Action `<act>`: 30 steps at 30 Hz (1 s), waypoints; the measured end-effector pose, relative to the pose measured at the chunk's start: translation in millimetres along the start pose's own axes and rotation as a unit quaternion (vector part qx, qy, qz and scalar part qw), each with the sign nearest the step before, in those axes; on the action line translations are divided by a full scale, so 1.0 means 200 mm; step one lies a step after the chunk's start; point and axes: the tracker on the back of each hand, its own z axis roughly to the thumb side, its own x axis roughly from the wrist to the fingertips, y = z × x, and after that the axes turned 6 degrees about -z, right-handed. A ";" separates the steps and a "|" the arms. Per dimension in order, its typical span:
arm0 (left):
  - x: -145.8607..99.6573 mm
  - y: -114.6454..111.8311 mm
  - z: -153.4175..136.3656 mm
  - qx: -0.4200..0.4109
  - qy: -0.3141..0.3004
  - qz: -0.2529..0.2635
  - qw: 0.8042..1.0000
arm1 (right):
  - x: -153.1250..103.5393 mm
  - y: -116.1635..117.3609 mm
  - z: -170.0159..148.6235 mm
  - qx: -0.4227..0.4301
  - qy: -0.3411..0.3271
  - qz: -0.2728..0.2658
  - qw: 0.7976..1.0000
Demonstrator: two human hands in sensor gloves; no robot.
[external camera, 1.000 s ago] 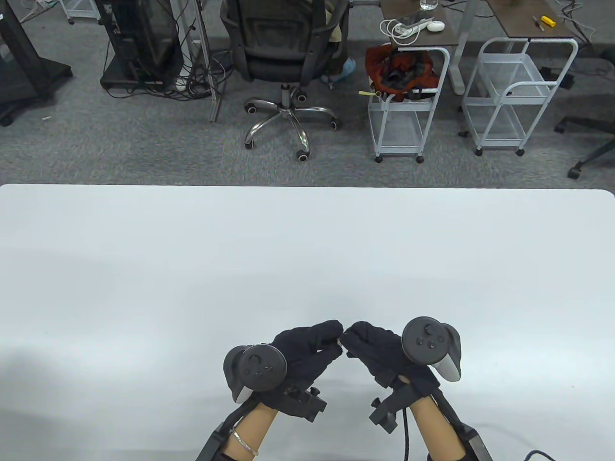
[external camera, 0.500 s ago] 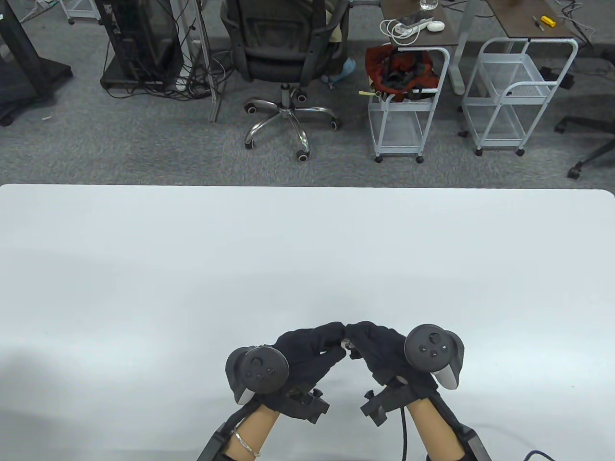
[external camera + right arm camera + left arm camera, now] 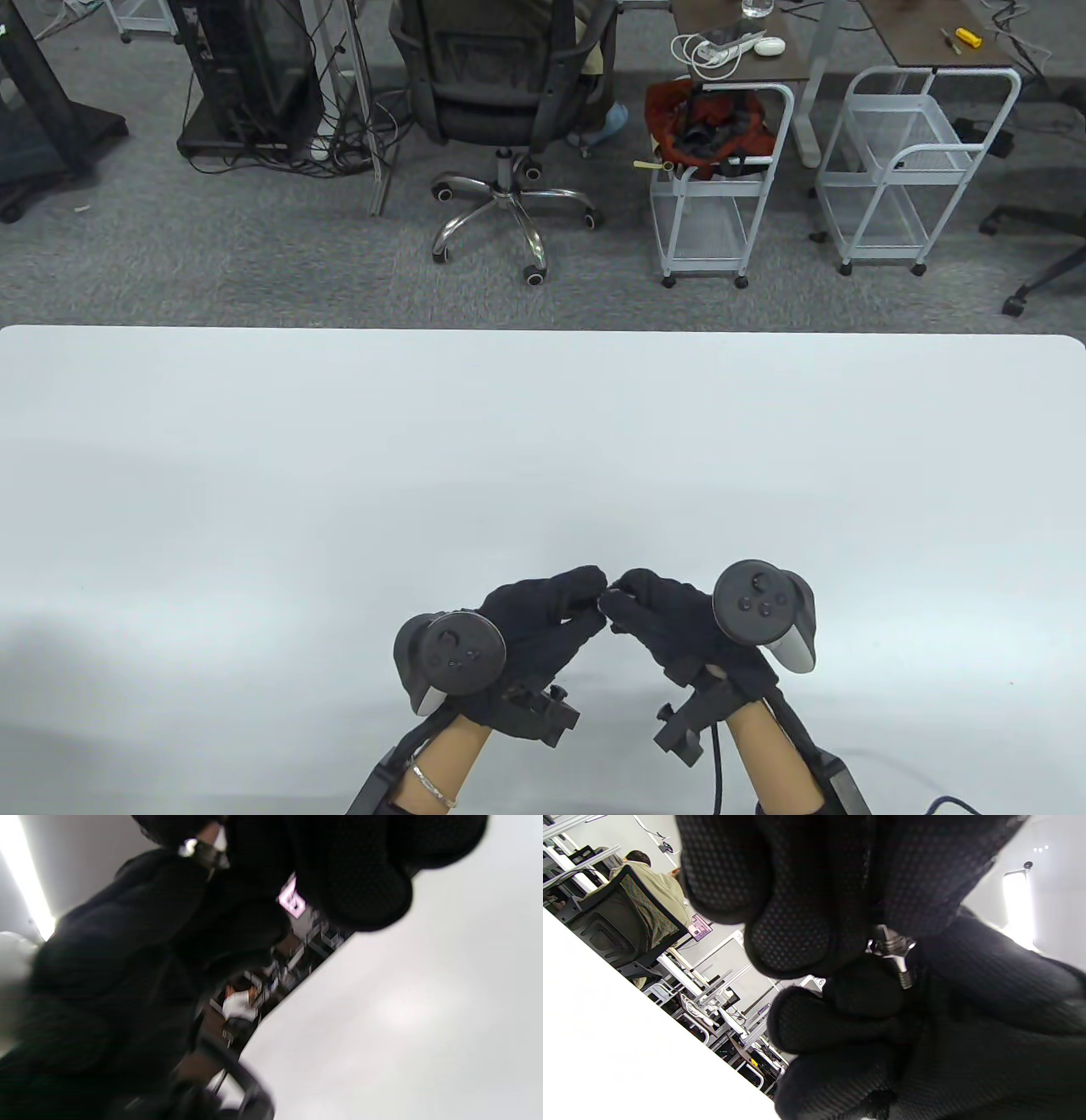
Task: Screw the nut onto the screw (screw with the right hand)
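My two gloved hands meet fingertip to fingertip near the front edge of the white table [image 3: 543, 441]. In the left wrist view a small metal screw [image 3: 904, 975] with a hex nut [image 3: 891, 946] on its thread sits between the fingers of both hands. My left hand [image 3: 596, 600] pinches the screw's upper end. My right hand [image 3: 617, 593] closes its fingertips around the nut. In the table view both parts are hidden by the fingers. The right wrist view is blurred and shows only a metal glint [image 3: 198, 851] at the fingertips.
Both hands hover just above the table's front middle. Beyond the far edge stand an office chair [image 3: 501, 93] and two white wire carts [image 3: 721, 187], well out of reach.
My right hand rolled slightly at the wrist and rolled back, fingertips staying on the nut. A bit of metal showed between the fingers half a second ago. The left hand stayed nearly still.
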 end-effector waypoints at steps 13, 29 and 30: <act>0.00 -0.01 -0.01 -0.023 0.004 0.000 1.000 | 0.00 0.00 0.01 0.005 -0.003 -0.012 1.000; -0.01 0.00 -0.02 -0.001 0.009 0.011 1.000 | 0.00 0.01 0.00 0.024 0.011 0.060 0.998; -0.01 0.00 -0.02 -0.014 0.012 0.008 1.000 | 0.00 0.01 0.00 0.014 0.001 0.014 1.000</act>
